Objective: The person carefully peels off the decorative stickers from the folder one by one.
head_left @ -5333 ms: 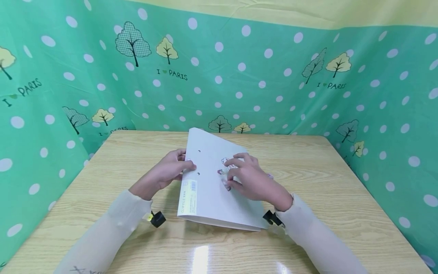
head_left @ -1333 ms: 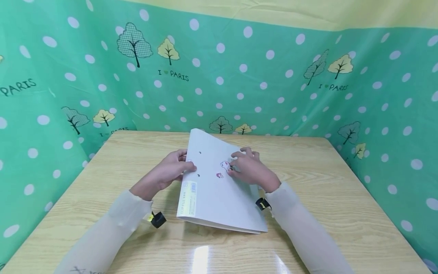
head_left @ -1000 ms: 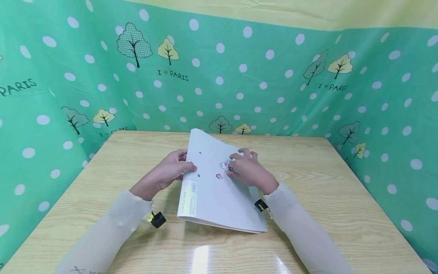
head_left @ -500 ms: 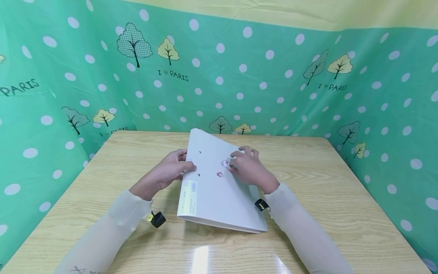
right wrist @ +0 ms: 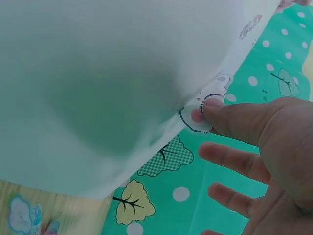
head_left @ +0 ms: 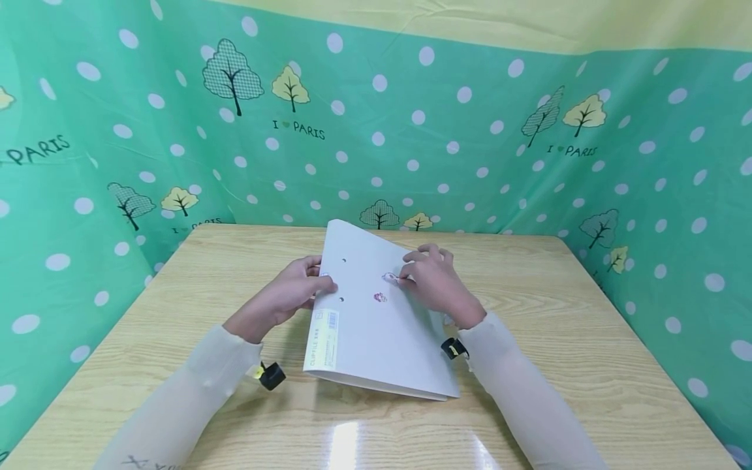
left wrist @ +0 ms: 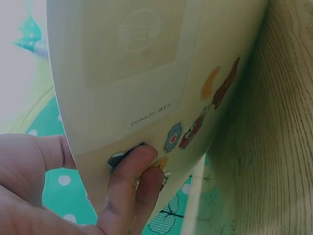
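A white clip file folder [head_left: 376, 339] stands tilted on the table, its printed label facing front. My left hand [head_left: 294, 287] grips its left edge, thumb on the front and fingers behind, as the left wrist view shows. My right hand [head_left: 435, 281] pinches a white cartoon-face sticker [right wrist: 195, 115] with a pink cheek, close against the folder's front cover; the index finger is largely hidden. In the head view this sticker [head_left: 390, 277] looks narrow, tilted away from the cover. Just below it a small reddish sticker [head_left: 380, 297] lies on the cover.
The folder's other side carries several stickers, among them a blue one [left wrist: 172, 137] and an orange one [left wrist: 211, 83]. A white and blue sticker [right wrist: 19, 214] lies over the wooden table [head_left: 529, 339], beyond the folder's edge. A green dotted curtain [head_left: 376, 130] surrounds the table.
Since about five seconds ago my right hand has come to the white sticker. Over the last half second it has moved slightly up and right, and the sticker has tilted. The left hand stays put.
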Available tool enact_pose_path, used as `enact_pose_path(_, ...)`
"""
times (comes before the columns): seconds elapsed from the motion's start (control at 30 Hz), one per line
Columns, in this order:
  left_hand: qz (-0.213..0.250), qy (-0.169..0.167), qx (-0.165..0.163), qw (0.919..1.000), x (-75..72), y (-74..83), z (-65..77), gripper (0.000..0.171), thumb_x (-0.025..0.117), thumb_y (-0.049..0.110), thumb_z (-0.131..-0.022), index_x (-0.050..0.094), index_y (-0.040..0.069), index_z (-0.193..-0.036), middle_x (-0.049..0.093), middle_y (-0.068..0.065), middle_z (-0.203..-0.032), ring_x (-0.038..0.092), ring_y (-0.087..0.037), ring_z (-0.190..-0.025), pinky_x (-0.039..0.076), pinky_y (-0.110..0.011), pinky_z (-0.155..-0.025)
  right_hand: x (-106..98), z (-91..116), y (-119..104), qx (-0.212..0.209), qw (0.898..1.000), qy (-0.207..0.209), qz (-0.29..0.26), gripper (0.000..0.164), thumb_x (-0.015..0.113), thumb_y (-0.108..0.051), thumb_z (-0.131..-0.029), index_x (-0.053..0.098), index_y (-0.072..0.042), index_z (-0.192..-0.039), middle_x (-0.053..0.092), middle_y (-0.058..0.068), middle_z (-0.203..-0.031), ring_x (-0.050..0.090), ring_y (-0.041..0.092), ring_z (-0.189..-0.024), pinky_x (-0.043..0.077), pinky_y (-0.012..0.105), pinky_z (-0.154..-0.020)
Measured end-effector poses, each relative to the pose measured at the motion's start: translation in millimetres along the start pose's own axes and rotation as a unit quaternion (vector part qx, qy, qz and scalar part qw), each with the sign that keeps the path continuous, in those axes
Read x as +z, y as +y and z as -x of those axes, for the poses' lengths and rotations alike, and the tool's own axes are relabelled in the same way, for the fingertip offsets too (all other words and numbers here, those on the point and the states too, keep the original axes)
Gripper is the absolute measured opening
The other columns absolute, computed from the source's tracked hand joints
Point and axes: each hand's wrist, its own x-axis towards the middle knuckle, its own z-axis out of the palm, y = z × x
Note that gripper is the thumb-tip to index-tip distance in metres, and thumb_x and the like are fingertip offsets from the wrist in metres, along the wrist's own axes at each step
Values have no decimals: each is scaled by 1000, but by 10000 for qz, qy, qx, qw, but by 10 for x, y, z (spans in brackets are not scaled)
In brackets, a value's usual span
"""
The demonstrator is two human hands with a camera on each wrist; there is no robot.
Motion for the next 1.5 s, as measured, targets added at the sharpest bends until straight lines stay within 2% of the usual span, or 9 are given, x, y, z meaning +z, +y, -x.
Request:
enact_pose_path(0.43, -32, -17, -16, 10000, 0, 6, 0, 63, 58, 1, -93, 36, -1, -152, 56, -22, -128, 70, -28, -98, 61, -42, -79, -154, 34, 89, 66, 9998, 171, -77, 10, 74, -26, -96, 82, -20, -99, 67, 7, -134, 47, 41, -133, 32, 74, -105)
enact_pose_path(0.73, -46, -24, -20, 10000, -4, 4, 5, 64, 59, 2, -93, 35, -1, -153, 57, -22, -127, 70, -28, -98, 61, -41, -79, -356, 95, 307, 471, 9986, -4, -252, 16, 70, -29, -99, 81, -18, -102, 63, 12, -140, 40, 47, -138, 30, 75, -103)
enact_pose_path(0.83, -16, -25, -25, 10000, -3, 7, 3, 64, 59, 2, -93, 35, -1, -153, 57, -22, -127, 70, -27, -98, 61, -41, -79, -401, 116, 408, 633, 9977, -135, -208, 15, 69, -28, -99, 81, -18, -102, 63, 11, -139, 38, 50, -138, 29, 77, -102)
enact_pose_path(1.0, 9, -26, -34, 10000, 1, 14, 2, 64, 58, 2, -93, 35, -1, -152, 57, -22, -127, 70, -27, -97, 61, -42, -79, -453, 153, 578, 932, 9942, -462, -265, 14, 70, -26, -99, 80, -17, -100, 68, 8, -128, 38, 54, -133, 26, 80, -100)
enact_pose_path(1.23, -12, -23, -41, 10000, 7, 22, 5, 63, 59, 2, -94, 35, -1, -152, 57, -22, -127, 70, -28, -98, 61, -41, -78, -470, 229, 740, 1412, 9845, -965, -393, 13, 71, -21, -97, 80, -12, -98, 71, 11, -117, 43, 50, -120, 22, 82, -99)
enact_pose_path(1.4, -54, -27, -40, 10000, 8, 25, 9, 62, 58, 3, -95, 35, -1, -152, 58, -22, -127, 70, -29, -99, 61, -42, -79, -445, 246, 797, 1678, 9725, -1552, -453, 18, 70, -20, -98, 76, -8, -85, 71, 7, -95, 44, 52, -120, 14, 85, -102)
enact_pose_path(1.5, -53, -13, -46, 10000, 6, 23, 12, 62, 58, 3, -94, 35, -1, -152, 57, -22, -127, 70, -29, -99, 61, -42, -79, -422, 238, 811, 1705, 9664, -1865, -477, 22, 70, -21, -97, 72, -8, -78, 67, 4, -86, 48, 49, -115, 12, 87, -102)
